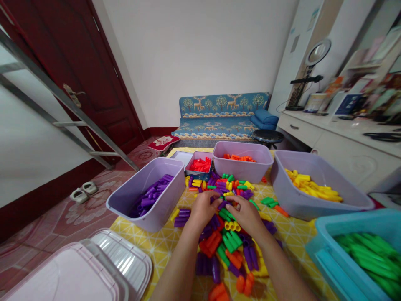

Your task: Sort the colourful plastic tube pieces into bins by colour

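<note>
My left hand point(203, 205) and my right hand point(246, 214) meet over a mixed pile in the middle of the table. Between their fingertips is a purple plastic tube piece point(222, 204), partly covered by the fingers; both hands are closed on it. Around and under the hands lie green pieces point(232, 241), yellow pieces point(232, 226), orange pieces point(210, 243) and more purple pieces point(250, 253), many joined side by side in small rows. Some of the pile is hidden by my hands and forearms.
Lilac bins hold purple tubes point(153, 194), orange tubes point(239, 158) and yellow tubes point(313, 186). A small box has red tubes point(200, 164); a turquoise bin point(326, 234) has green ones. Lids point(62, 271) lie at left on the yellow tablecloth point(293, 238). Behind stands a sofa point(219, 123).
</note>
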`<state>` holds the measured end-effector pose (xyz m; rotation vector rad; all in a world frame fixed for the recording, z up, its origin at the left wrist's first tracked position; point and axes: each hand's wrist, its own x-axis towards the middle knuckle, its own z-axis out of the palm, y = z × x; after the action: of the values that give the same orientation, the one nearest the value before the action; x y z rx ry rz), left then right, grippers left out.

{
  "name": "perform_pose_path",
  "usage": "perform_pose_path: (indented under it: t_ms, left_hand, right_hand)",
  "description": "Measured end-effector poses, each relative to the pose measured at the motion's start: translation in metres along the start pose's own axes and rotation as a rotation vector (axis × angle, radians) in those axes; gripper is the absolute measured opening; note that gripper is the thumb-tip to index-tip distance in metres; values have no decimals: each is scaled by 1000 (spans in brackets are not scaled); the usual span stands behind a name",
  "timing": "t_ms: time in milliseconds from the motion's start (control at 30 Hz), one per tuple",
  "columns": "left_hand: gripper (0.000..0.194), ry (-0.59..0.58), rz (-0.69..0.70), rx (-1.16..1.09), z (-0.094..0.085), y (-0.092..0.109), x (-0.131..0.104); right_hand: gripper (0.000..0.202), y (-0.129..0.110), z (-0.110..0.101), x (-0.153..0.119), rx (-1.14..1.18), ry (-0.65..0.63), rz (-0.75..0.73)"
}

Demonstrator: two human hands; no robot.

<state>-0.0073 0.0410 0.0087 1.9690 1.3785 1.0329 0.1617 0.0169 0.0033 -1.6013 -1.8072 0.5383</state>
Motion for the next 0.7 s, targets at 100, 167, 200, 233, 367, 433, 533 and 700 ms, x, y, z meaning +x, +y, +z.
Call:
perform_pose_path:
  t_ms: [100, 167, 200, 233, 367, 433, 533, 700]
  left_hand:
    - [37, -69, 22, 46, -2, 3, -3]
    - [38, -95, 41, 102, -4, 7, -5]
    - [36, -104, 47, 132, -5, 9, -5]
    - [34, -107, 49, 154, -6, 10, -5]
    - [27, -8, -10, 123, -10, 13, -3]
    - [23, 99, -64, 30, -13, 15, 0]
    - [24, 296, -185, -367, -22, 23, 4]
    - [18, 606, -239, -1429, -62, 42, 8]
  right_hand:
    - [37, -1, -1, 0, -3, -18, -15]
    - [41, 0, 0, 0, 1, -26, 6]
    - [43, 1, 1, 0, 8, -30, 17]
    - [44, 2, 1, 0, 15, -35, 25]
    - [39, 3, 2, 0, 16, -51, 26]
    - [35, 3, 2, 0, 7, -49, 18]
    - [33, 2, 2, 0, 12, -54, 22]
    - [31, 1, 3, -1, 9, -48, 11]
